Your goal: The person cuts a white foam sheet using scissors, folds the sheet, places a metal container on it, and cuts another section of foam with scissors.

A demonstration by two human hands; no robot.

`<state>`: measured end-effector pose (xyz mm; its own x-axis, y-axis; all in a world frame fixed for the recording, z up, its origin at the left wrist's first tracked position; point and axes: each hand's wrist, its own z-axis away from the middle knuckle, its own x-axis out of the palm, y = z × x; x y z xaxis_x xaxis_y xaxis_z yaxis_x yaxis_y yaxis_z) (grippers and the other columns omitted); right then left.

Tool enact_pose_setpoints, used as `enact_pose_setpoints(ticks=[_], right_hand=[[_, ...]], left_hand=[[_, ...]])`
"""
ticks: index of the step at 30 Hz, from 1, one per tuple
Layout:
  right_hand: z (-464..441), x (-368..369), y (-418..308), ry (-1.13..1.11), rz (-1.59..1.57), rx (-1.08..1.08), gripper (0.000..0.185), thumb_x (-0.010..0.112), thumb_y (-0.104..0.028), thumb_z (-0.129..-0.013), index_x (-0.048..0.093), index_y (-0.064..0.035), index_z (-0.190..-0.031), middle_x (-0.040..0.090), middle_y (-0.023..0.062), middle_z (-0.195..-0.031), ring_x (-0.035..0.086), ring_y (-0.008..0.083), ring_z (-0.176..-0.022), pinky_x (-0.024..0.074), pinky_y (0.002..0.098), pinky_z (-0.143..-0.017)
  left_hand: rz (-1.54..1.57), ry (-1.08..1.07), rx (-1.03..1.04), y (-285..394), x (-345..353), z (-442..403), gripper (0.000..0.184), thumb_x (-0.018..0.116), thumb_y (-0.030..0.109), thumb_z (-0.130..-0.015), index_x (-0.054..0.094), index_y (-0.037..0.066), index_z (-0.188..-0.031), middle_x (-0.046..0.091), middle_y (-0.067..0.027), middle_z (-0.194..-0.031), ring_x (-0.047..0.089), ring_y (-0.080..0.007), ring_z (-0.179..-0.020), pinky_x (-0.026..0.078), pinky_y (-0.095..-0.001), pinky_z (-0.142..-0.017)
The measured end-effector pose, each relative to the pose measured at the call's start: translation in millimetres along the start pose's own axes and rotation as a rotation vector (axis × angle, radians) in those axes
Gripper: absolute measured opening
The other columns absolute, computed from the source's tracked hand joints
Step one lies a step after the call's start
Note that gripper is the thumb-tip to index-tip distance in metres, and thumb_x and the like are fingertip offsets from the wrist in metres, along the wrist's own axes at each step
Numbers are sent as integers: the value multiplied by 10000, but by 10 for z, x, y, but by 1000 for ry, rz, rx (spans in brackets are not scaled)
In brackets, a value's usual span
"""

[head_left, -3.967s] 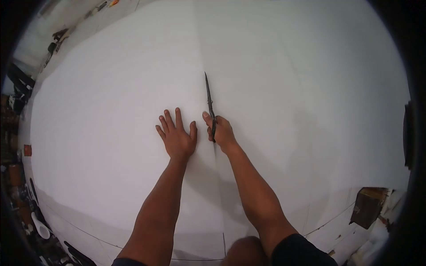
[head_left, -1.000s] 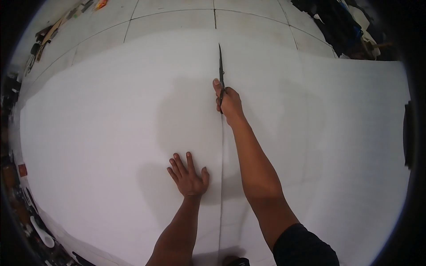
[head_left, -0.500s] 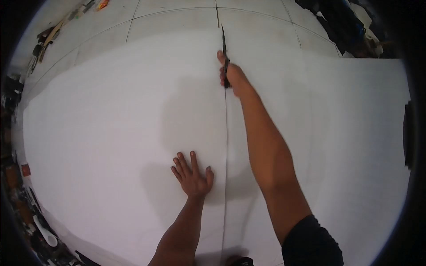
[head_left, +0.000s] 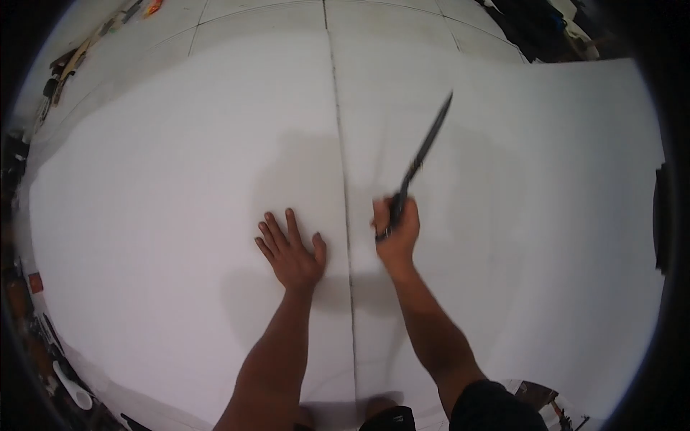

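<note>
A large white sheet [head_left: 165,165], perhaps paper or fabric, covers most of the floor. A long dark split [head_left: 342,158] runs through it from the far edge down towards my knees. Left of this split my left hand [head_left: 293,260] lies flat on the sheet, fingers spread. My right hand [head_left: 402,233] is wrapped round the handles of black scissors [head_left: 425,147], right of the split. Their blades look closed and point away to the upper right, slightly blurred. The fingers hide part of the handles.
Tiled floor [head_left: 251,18] shows beyond the sheet. Dark items [head_left: 521,29] lie at the far right. Along the left edge are assorted objects, including a white spoon-shaped thing [head_left: 72,386] and a small red item [head_left: 35,282].
My right hand has drawn the scissors back from the sheet's far edge, towards me and to the right, turning the tips rightward. The split now reaches the far edge. The view has shifted slightly.
</note>
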<state>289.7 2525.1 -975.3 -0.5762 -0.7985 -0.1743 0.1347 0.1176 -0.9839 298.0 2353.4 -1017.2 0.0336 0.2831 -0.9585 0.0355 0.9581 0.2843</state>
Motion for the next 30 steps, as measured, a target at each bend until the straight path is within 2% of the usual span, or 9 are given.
enact_pose_setpoints(ticks=[4,10,13,14,19,22,25,28,30], right_hand=[[1656,-1034,206,-5,208,283,276,741,-173,-860,537,-19,-964,590,62,-778,589,116,-689,485,262,-621],[3791,-2643,96,-90,604,299,246,729,-182,-865,531,-49,-923,595,55,-668,593,134,-571,482,310,-529],[4510,-3416,-278,-62,880,625,391,758,-330,-820,559,-18,-948,642,135,-718,657,347,-684,514,420,-619],[4686,-3588,-436,-44,810,840,414,752,-350,-817,555,-15,-961,651,159,-748,662,382,-725,512,451,-637],[6490,-4579,197,11,985,783,448,724,-289,-839,464,-24,-1090,647,172,-807,653,389,-775,493,479,-694],[7134,-4730,608,232,851,898,468,711,-268,-841,429,-1,-1102,655,219,-982,640,419,-946,489,486,-802],[7571,-4754,1014,302,834,1021,513,666,-237,-865,389,34,-1201,653,232,-1027,636,425,-968,494,486,-809],[7929,-4820,1599,251,932,818,493,608,-275,-887,457,63,-1213,646,260,-1060,634,433,-969,500,494,-819],[7982,-4900,1575,-113,975,617,493,576,-357,-883,571,60,-1146,633,287,-1082,635,434,-966,510,490,-829]], left_hand=[[-21,38,-1,13,6,78,696,506,399,-907,297,90,-1495,159,-247,-1558,127,-426,-1447,73,-552,-1171],[3,82,101,-187,51,139,737,497,493,-935,270,80,-1502,161,-247,-1558,131,-421,-1447,85,-543,-1174],[-22,-116,224,-436,-198,373,756,503,490,-933,241,81,-1511,137,-242,-1568,120,-397,-1456,104,-541,-1171],[-55,-154,238,-596,-162,570,760,508,486,-931,237,75,-1510,131,-245,-1568,120,-400,-1455,109,-542,-1170],[-50,-253,147,-1229,-767,2637,756,582,463,-893,317,48,-1467,147,-293,-1541,134,-460,-1433,142,-579,-1149],[86,-214,73,-1748,-1213,3863,649,675,363,-813,484,38,-1342,319,-301,-1457,296,-456,-1361,289,-510,-1119],[91,-127,-256,-2279,-1708,4669,567,706,321,-782,559,39,-1251,456,-249,-1344,446,-413,-1257,407,-482,-1036],[211,-51,-764,-2939,-1966,5244,577,685,354,-789,558,8,-1233,528,-283,-1211,539,-427,-1139,461,-493,-969],[280,-83,-802,-3477,-1997,5571,628,671,366,-788,536,-20,-1265,515,-310,-1271,539,-436,-1158,455,-474,-990]])
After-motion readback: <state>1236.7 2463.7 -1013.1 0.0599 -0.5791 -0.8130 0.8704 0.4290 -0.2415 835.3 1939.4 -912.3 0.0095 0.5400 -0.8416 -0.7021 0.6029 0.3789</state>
